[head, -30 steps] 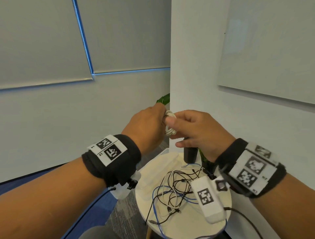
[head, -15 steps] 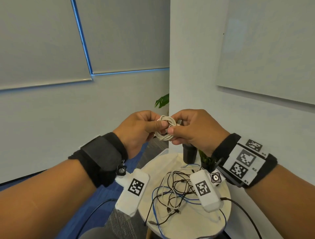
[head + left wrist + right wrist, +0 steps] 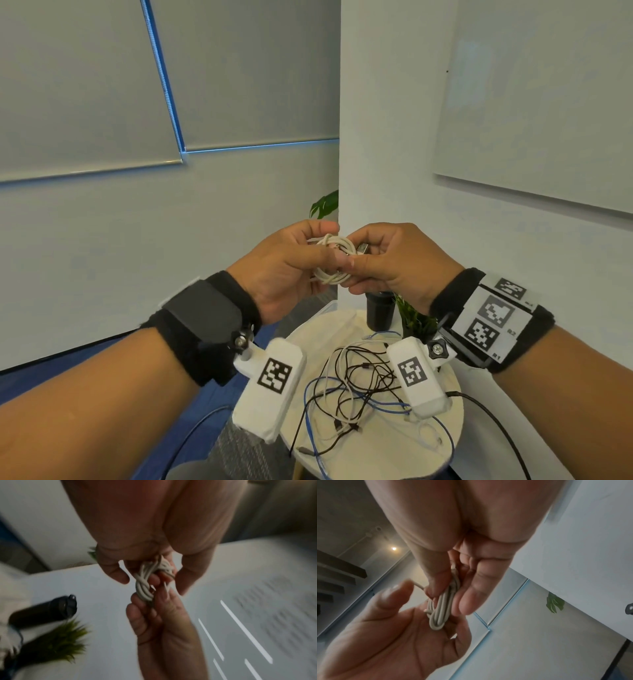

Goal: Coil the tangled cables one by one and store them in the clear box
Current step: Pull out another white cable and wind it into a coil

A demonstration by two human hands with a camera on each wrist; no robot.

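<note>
**White cable coil held between both hands above the table**

The left hand (image 3: 281, 267) and the right hand (image 3: 394, 263) meet at chest height, both gripping a coiled white cable (image 3: 334, 262). The coil faces the head camera nearly flat-on, its ring standing roughly upright, with the long axis running top to bottom. In the right wrist view the coil (image 3: 441, 609) appears edge-on as a narrow elongated bundle, pinched between the right thumb and fingers at its upper part, while its lower end rests in the curled fingers of the left hand (image 3: 399, 639). A metal plug (image 3: 363, 248) sticks out of the coil to the right, lying roughly level under the right fingers. A short loose end (image 3: 418, 585) pokes out toward the left thumb.

Below the hands stands a round white table (image 3: 442, 442). On it lies a tangle of black, blue and white cables (image 3: 356, 387). At the far edge stand a black cup (image 3: 379, 310) and a small green plant (image 3: 416, 317).
</note>
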